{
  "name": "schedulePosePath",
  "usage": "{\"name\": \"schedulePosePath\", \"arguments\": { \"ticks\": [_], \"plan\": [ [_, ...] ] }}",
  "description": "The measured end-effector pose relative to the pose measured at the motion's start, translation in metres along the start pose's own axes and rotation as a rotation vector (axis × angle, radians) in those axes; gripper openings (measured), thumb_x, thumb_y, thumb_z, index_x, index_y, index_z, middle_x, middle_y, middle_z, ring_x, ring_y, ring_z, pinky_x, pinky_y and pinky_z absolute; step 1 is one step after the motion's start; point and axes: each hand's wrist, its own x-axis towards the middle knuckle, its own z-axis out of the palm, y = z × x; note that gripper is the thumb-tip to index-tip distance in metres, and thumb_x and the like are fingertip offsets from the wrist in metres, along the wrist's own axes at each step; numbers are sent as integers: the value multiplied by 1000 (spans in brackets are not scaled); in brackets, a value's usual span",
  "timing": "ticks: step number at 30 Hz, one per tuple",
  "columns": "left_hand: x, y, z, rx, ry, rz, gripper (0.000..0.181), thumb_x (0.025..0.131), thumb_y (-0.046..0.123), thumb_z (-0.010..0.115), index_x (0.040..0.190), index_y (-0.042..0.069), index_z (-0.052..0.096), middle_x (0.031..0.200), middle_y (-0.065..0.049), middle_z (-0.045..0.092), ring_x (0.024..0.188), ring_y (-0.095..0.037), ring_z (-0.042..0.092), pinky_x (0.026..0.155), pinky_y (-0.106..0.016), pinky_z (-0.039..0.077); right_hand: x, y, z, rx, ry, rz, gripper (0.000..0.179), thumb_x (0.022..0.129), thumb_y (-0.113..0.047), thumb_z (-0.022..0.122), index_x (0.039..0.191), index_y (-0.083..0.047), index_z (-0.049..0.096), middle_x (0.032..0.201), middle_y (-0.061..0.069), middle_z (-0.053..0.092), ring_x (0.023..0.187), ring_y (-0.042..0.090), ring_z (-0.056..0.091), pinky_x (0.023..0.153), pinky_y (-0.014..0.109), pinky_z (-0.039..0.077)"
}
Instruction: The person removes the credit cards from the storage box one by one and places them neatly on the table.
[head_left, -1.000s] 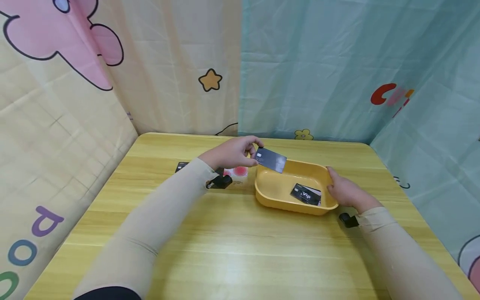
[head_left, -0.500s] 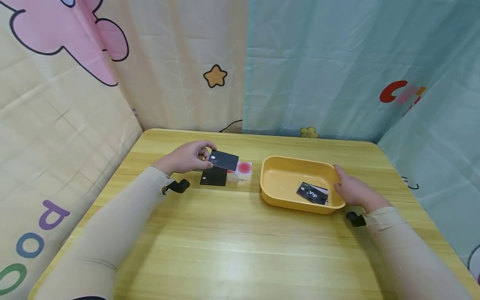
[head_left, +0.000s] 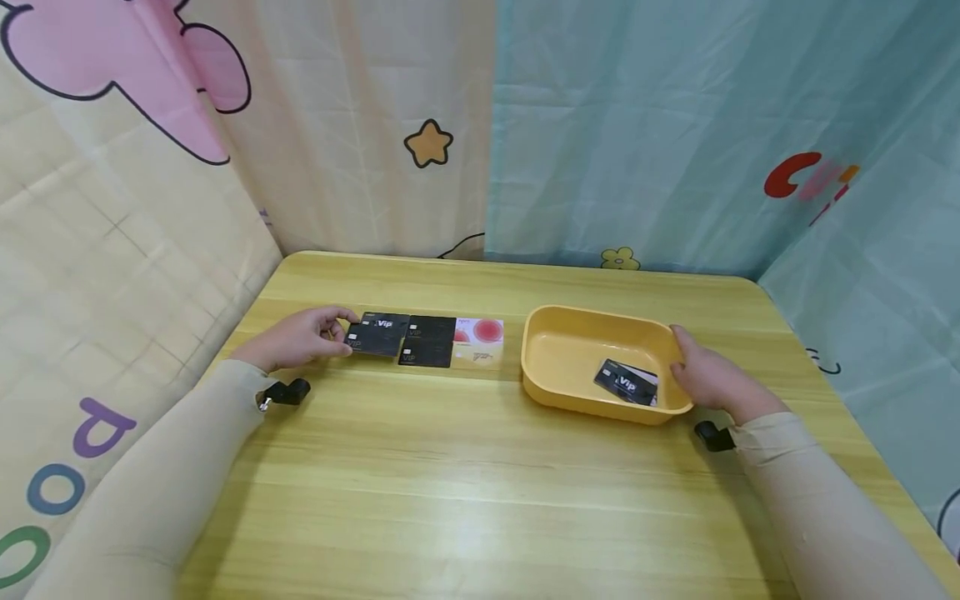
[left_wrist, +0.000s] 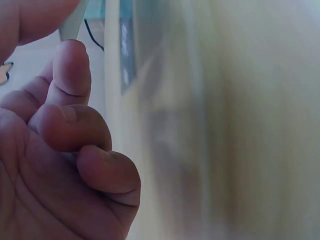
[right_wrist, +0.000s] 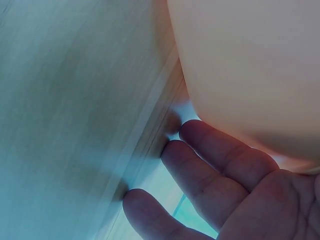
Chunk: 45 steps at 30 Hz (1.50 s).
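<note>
At the left of the table, my left hand (head_left: 300,340) pinches a dark VIP card (head_left: 373,341) by its left edge between thumb and fingers. That card overlaps another black VIP card (head_left: 386,322) lying behind it. In the left wrist view a thin edge of the pinched card (left_wrist: 75,22) shows at the fingertips. Two more black cards (head_left: 426,352), a pink-and-red card (head_left: 480,331) and a pale gold card (head_left: 477,357) lie side by side to the right. My right hand (head_left: 712,379) holds the right end of a yellow plastic bin (head_left: 573,404).
Inside the bin lies a black VIP card (head_left: 622,382) on top of a partly covered lighter card. The wooden table (head_left: 450,483) runs back to a patterned curtain (head_left: 637,125), with another curtain at each side. A small black camera sits at each wrist.
My left hand has carried the dark card from above the bin leftward and down to the row of cards, uncovering the others. The right hand stays on the bin.
</note>
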Motion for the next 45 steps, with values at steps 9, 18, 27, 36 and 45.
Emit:
{"name": "schedulePosePath", "arguments": {
  "ticks": [9,18,27,36,45],
  "plan": [
    [0,-10,-1,54,-46,-35,54,94,19,79,140,3,56,92,-5,60,80,-18,55,70,-29,44,0,0,-2,-6,-1,8,70,109,-11,38,160,14,-2,134,50,50,89,36,65,72,40,52],
    [6,-6,3,115,-86,-29,53,94,22,78,140,5,57,89,-2,61,80,-16,55,80,-32,44,1,-1,-1,10,-11,25,70,109,-12,35,161,13,-4,141,51,44,92,36,64,72,38,51],
    [9,-4,4,112,-95,-47,55,94,23,78,141,3,57,87,-2,60,79,-16,55,77,-32,43,0,-3,-2,15,-19,42,71,109,-13,36,161,11,-5,141,50,44,92,37,64,72,38,51],
    [10,-5,6,115,-86,-46,56,93,22,80,139,1,57,86,-1,59,78,-15,53,74,-31,42,1,-2,-1,-3,-6,34,70,109,-13,36,161,12,-3,140,51,46,94,38,64,76,41,52],
    [9,-3,6,102,-83,-62,56,92,19,79,140,0,56,87,-3,60,77,-17,54,72,-31,43,2,-1,1,3,3,34,70,108,-12,37,161,13,-2,142,51,44,96,40,64,78,44,52]
  ]
}}
